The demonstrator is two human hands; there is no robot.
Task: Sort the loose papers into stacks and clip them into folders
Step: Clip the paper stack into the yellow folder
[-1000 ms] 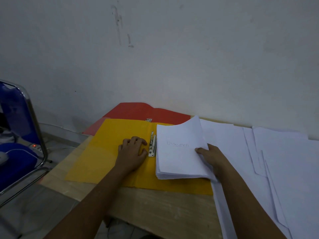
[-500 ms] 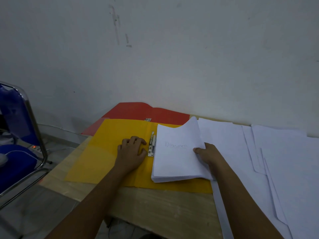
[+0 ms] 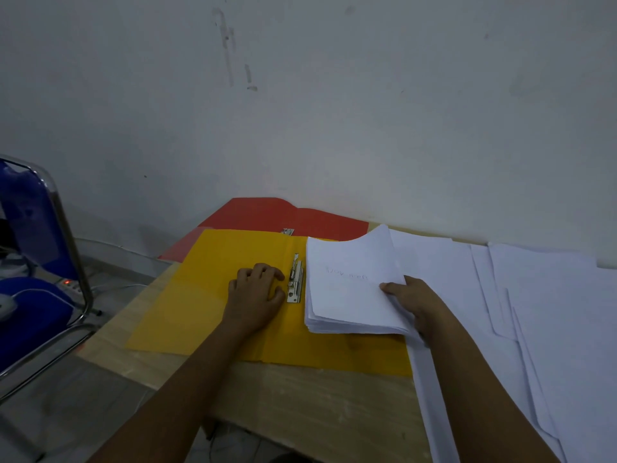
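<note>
Office: folders [image 3: 213,289], papers [image 3: 551,312], blue chair [image 3: 30,228].

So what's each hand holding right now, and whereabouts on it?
The right hand grips the paper stack at its right edge. The left hand holds nothing, resting on the yellow folder.

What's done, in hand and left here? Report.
Done: yellow folder lies open, one stack gathered on it. In hand: right hand grips the stack beside the clip; left hand rests on the folder. Left: clipping it, the loose papers, the red folder.
</note>
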